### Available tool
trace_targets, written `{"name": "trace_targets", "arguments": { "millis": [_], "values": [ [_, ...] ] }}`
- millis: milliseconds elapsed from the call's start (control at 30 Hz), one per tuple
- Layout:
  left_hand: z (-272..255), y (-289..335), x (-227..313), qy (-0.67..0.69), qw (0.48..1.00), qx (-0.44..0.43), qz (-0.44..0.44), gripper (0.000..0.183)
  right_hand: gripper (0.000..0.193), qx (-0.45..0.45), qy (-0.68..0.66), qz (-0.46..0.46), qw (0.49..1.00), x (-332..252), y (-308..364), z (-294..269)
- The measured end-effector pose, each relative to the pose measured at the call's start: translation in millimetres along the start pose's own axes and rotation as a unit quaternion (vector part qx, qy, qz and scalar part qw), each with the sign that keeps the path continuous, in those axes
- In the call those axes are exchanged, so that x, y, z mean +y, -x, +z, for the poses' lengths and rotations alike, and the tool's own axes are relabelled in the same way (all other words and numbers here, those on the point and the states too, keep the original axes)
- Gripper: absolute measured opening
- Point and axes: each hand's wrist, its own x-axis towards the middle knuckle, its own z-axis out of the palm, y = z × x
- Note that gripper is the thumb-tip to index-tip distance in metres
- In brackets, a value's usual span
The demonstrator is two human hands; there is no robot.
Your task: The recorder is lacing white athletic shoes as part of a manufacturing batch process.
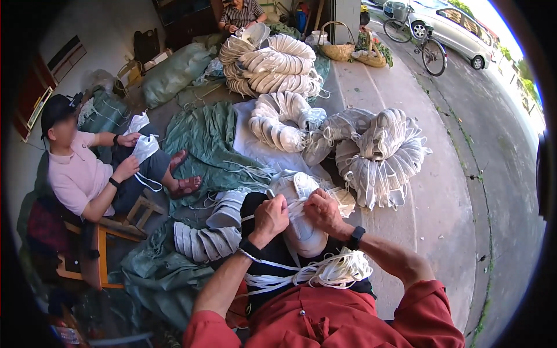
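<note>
A white shoe upper (306,236) lies over my lap, its rounded toe towards me. Both of my hands are closed above its lacing area, with white lace (295,206) strung between them. My left hand (270,220) grips that lace in a fist; a small greyish tip sticks up beside its thumb, too small to name. Bent fingers of my right hand (324,213) pinch the lace on the other side, fingertips partly hidden. Nearer my body, a loose bundle of white shoelaces (342,268) rests across my dark-covered lap.
Curved stacks of white shoe uppers (380,168) surround me ahead, with a larger pile (272,64) behind. Green sheeting (200,145) covers the floor. On the left, a seated person (81,168) handles a white upper; another person (241,14) sits far back. Baskets (337,51) and a bicycle (432,55) stand right.
</note>
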Motion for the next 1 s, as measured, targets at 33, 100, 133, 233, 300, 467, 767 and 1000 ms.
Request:
{"name": "trace_targets", "arguments": {
  "millis": [33, 100, 133, 233, 300, 467, 767, 1000],
  "values": [
    [-1, -1, 0, 0.008, 1.000, -0.014, -0.011, 0.011, 0.010, 0.000, 0.000, 0.000, 1.000, 0, 0, 0],
    [-1, -3, -1, 0.016, 0.999, -0.028, -0.022, 0.011, 0.009, 0.001, -0.008, 0.011, 1.000, -2, 0, 0],
    [0, -3, -1, 0.027, 0.999, -0.026, -0.027, 0.011, 0.009, 0.002, -0.008, 0.012, 1.000, -2, 0, 0],
    [-2, -7, 2, 0.042, 0.998, -0.038, -0.041, 0.011, 0.008, 0.002, -0.026, 0.026, 0.999, -3, -1, -2],
    [-2, -10, 1, 0.046, 0.996, -0.049, -0.050, 0.011, 0.006, 0.000, -0.030, 0.025, 0.999, -4, -1, -3],
    [-8, -12, -21, 0.067, 0.996, -0.061, -0.020, 0.014, 0.008, -0.014, -0.024, 0.048, 0.998, -4, -2, -2],
    [-6, 1, -40, 0.132, 0.989, -0.026, -0.069, 0.010, 0.010, -0.031, -0.051, 0.087, 0.994, 4, 0, -6],
    [-17, 17, -40, 0.150, 0.987, 0.022, -0.060, 0.009, 0.017, -0.067, -0.030, 0.110, 0.991, -7, -12, -10]
  ]
}}
